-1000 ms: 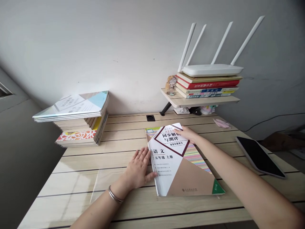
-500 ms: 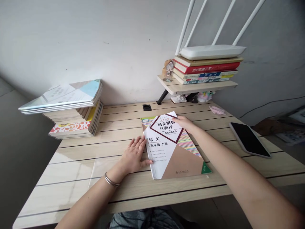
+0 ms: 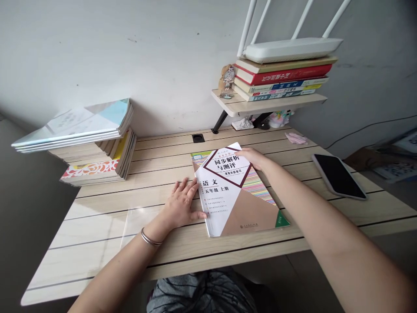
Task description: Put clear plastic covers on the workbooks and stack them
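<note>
A Chinese-language workbook (image 3: 228, 195) with a white and brown cover lies closed on the wood-plank desk (image 3: 107, 217). Flat on the desktop at its left edge rests my left hand (image 3: 184, 202), fingers spread, the thumb touching the cover's edge. A metal bangle (image 3: 150, 238) circles that wrist. My right hand (image 3: 254, 157) reaches across to the upper right edge of the workbook and grips it there; part of its fingers is hidden from view.
Stacked books (image 3: 97, 167) stand at the left, thin booklets (image 3: 81, 121) on top. A white router (image 3: 289, 50) sits on books on a raised shelf (image 3: 276, 106). A phone (image 3: 339, 176) and a pink item (image 3: 296, 138) lie right. A clear sheet (image 3: 138, 221) is left of my hand.
The camera view has shifted slightly, so the desk and shelf sit higher in the picture. Both hands keep their places at the workbook, which stays closed.
</note>
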`<action>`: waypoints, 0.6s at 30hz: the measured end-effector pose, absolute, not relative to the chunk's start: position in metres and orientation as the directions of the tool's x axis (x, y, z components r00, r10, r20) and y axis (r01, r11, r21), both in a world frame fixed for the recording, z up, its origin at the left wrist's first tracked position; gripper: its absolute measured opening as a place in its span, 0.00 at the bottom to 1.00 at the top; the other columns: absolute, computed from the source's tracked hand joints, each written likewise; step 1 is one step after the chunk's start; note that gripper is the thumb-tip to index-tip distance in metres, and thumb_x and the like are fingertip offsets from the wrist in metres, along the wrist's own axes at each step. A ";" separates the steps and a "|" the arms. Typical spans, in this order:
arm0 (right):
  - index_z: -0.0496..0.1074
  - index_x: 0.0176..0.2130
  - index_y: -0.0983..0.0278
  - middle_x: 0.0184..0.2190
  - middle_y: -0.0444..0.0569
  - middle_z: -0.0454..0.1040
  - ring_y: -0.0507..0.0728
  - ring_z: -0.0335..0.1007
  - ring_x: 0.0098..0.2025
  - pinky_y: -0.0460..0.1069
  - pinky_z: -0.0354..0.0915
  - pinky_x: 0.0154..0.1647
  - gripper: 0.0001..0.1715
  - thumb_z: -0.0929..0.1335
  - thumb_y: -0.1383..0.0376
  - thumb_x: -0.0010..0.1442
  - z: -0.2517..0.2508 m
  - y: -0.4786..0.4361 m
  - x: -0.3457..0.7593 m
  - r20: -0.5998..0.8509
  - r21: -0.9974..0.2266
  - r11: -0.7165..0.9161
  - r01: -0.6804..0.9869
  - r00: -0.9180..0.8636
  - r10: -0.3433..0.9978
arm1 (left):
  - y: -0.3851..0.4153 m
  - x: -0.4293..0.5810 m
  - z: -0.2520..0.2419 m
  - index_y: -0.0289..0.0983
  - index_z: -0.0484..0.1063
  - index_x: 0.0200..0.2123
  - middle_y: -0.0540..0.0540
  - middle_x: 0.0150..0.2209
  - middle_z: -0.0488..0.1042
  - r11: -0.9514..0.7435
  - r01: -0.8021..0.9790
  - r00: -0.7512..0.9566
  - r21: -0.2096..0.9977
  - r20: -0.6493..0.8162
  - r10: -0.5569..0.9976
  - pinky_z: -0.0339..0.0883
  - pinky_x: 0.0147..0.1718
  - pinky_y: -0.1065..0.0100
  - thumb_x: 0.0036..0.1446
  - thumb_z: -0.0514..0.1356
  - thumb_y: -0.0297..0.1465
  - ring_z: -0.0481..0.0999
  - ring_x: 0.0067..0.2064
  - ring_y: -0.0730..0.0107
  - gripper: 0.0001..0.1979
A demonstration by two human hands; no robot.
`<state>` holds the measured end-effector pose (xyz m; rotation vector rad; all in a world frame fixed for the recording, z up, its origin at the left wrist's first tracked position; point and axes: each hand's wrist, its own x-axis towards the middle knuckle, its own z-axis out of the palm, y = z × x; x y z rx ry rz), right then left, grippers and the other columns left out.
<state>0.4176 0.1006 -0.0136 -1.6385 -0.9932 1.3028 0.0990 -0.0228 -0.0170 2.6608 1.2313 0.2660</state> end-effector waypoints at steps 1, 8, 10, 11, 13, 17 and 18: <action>0.73 0.39 0.72 0.24 0.52 0.78 0.56 0.74 0.25 0.50 0.71 0.31 0.10 0.66 0.74 0.54 -0.013 0.100 0.418 -0.358 -0.923 -0.374 0.089 0.156 0.921 | -0.023 0.099 -0.016 0.36 0.52 0.64 0.39 0.66 0.52 -0.635 0.731 0.638 0.250 0.080 0.766 0.40 0.62 0.43 0.45 0.50 0.64 0.45 0.67 0.44 0.51; 0.74 0.40 0.72 0.27 0.54 0.79 0.58 0.75 0.27 0.53 0.72 0.33 0.11 0.67 0.72 0.55 -0.014 0.098 0.421 -0.370 -0.922 -0.381 0.064 0.142 0.918 | -0.027 0.103 -0.013 0.39 0.51 0.64 0.41 0.66 0.52 -0.623 0.741 0.628 0.250 0.070 0.775 0.33 0.62 0.41 0.47 0.49 0.63 0.44 0.67 0.43 0.49; 0.74 0.41 0.71 0.29 0.54 0.79 0.58 0.76 0.28 0.52 0.72 0.34 0.11 0.67 0.72 0.55 -0.015 0.098 0.420 -0.357 -0.928 -0.368 0.063 0.143 0.923 | -0.028 0.104 -0.013 0.39 0.51 0.65 0.41 0.66 0.52 -0.609 0.750 0.615 0.259 0.067 0.786 0.31 0.61 0.39 0.46 0.50 0.64 0.44 0.67 0.42 0.50; 0.74 0.41 0.71 0.30 0.54 0.80 0.58 0.76 0.29 0.52 0.72 0.34 0.11 0.67 0.72 0.55 -0.015 0.097 0.419 -0.349 -0.930 -0.361 0.064 0.146 0.926 | -0.029 0.104 -0.013 0.39 0.51 0.65 0.41 0.66 0.52 -0.603 0.753 0.610 0.263 0.064 0.790 0.30 0.61 0.38 0.45 0.50 0.65 0.43 0.67 0.42 0.51; 0.74 0.40 0.71 0.30 0.54 0.80 0.57 0.76 0.29 0.51 0.71 0.34 0.11 0.67 0.72 0.55 -0.016 0.096 0.418 -0.337 -0.934 -0.350 0.070 0.157 0.928 | -0.030 0.104 -0.013 0.39 0.50 0.65 0.40 0.66 0.52 -0.598 0.754 0.606 0.273 0.062 0.793 0.30 0.61 0.38 0.43 0.50 0.65 0.43 0.67 0.41 0.53; 0.75 0.39 0.71 0.29 0.55 0.80 0.59 0.77 0.29 0.51 0.71 0.33 0.11 0.67 0.71 0.54 -0.017 0.097 0.418 -0.318 -0.937 -0.336 0.095 0.162 0.934 | -0.030 0.101 -0.012 0.39 0.49 0.65 0.41 0.66 0.50 -0.616 0.735 0.625 0.284 0.068 0.777 0.29 0.62 0.39 0.44 0.49 0.65 0.41 0.67 0.43 0.52; 0.75 0.39 0.71 0.30 0.55 0.80 0.59 0.77 0.30 0.51 0.72 0.33 0.11 0.67 0.71 0.54 -0.018 0.097 0.418 -0.316 -0.936 -0.334 0.107 0.160 0.935 | -0.031 0.100 -0.012 0.39 0.48 0.66 0.41 0.67 0.49 -0.621 0.730 0.631 0.286 0.067 0.773 0.29 0.62 0.40 0.45 0.49 0.65 0.40 0.67 0.43 0.52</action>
